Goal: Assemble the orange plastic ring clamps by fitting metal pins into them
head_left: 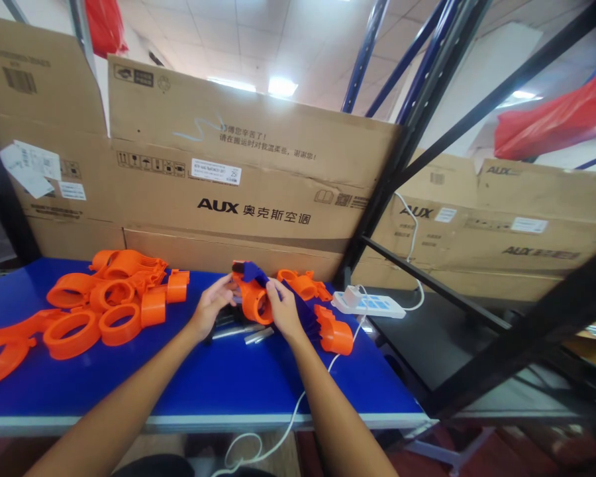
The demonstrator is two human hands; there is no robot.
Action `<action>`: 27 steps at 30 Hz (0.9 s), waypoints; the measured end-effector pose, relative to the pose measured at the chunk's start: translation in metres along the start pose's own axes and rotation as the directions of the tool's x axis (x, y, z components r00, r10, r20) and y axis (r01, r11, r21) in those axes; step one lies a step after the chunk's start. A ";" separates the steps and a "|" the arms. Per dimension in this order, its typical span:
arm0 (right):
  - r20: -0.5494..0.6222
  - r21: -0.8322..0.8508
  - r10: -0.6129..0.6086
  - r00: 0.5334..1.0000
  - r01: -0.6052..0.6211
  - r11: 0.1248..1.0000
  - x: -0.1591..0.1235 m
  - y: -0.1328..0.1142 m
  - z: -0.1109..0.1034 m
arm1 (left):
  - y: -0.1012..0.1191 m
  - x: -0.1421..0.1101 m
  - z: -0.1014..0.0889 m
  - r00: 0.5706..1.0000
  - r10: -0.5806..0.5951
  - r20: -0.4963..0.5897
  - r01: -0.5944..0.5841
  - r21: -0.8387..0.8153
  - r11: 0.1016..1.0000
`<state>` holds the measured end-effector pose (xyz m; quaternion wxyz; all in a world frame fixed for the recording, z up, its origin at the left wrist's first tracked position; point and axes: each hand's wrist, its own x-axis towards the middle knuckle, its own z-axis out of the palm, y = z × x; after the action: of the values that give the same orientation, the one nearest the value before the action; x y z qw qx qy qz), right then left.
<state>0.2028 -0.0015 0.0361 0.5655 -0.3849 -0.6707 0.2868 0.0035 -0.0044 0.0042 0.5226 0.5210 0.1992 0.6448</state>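
Both hands meet at the far middle of the blue table (218,384). My left hand (211,306) and my right hand (284,310) are closed on an orange ring-shaped plastic part (255,301) with a dark blue piece (252,271) on its top. The part is lifted just above the table, between the two hands. Under the hands lie a few thin metal rods (246,332). More orange and blue parts (328,324) lie just right of my right hand.
A pile of orange ring parts (109,305) covers the table's left side. Large cardboard boxes (238,179) wall off the back. A white power strip (367,305) sits at the right end, its cord hanging over the front edge. Dark metal rack posts (392,179) stand at right.
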 end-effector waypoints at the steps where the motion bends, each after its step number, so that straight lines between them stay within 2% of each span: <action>1: 0.020 0.094 0.077 0.997 -0.079 0.992 0.001 0.003 0.003 | 0.000 -0.001 0.002 0.999 0.003 0.040 -0.004 0.019 1.000; 3: 0.062 0.238 0.185 0.981 -0.195 0.951 0.001 0.007 0.010 | 0.001 -0.003 0.006 0.995 0.007 0.098 -0.012 0.059 0.998; 6: 0.120 0.366 0.270 0.955 -0.295 0.882 -0.002 0.011 0.020 | 0.002 -0.005 0.010 0.992 -0.012 0.128 -0.004 0.122 0.993; 8: 0.195 0.392 0.306 0.932 -0.360 0.847 -0.007 0.011 0.024 | 0.000 -0.006 0.011 0.991 -0.026 0.131 0.009 0.132 0.991; 12: 0.392 0.375 0.343 0.853 -0.489 0.787 -0.012 0.009 0.026 | -0.004 -0.004 0.010 0.992 -0.059 0.111 0.052 0.063 0.997; 14: 0.426 0.387 0.335 0.840 -0.505 0.772 -0.011 0.007 0.025 | -0.005 0.000 0.005 0.997 -0.065 0.029 0.064 0.039 0.997; 16: 0.401 0.417 0.318 0.859 -0.481 0.771 -0.008 0.005 0.022 | -0.004 0.007 -0.005 0.989 -0.039 -0.145 0.045 0.039 0.998; 18: 0.336 0.449 0.309 0.890 -0.439 0.778 -0.004 0.004 0.017 | -0.002 0.013 -0.016 0.937 0.012 -0.349 0.019 0.086 0.996; 20: 0.266 0.474 0.309 0.913 -0.403 0.783 0.000 0.003 0.012 | -0.001 0.018 -0.028 0.870 0.073 -0.488 0.026 0.194 0.981; 22: 0.216 0.492 0.312 0.925 -0.379 0.784 0.002 0.003 0.008 | 0.000 0.021 -0.037 0.840 0.113 -0.531 0.045 0.275 0.960; 27: 0.186 0.504 0.304 0.934 -0.357 0.787 0.005 0.002 0.005 | -0.004 0.022 -0.045 0.851 0.129 -0.509 0.037 0.303 0.952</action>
<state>0.1976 0.0037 0.0356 0.5577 -0.3112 -0.5136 0.5730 -0.0321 0.0301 -0.0060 0.3474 0.4043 0.4171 0.7361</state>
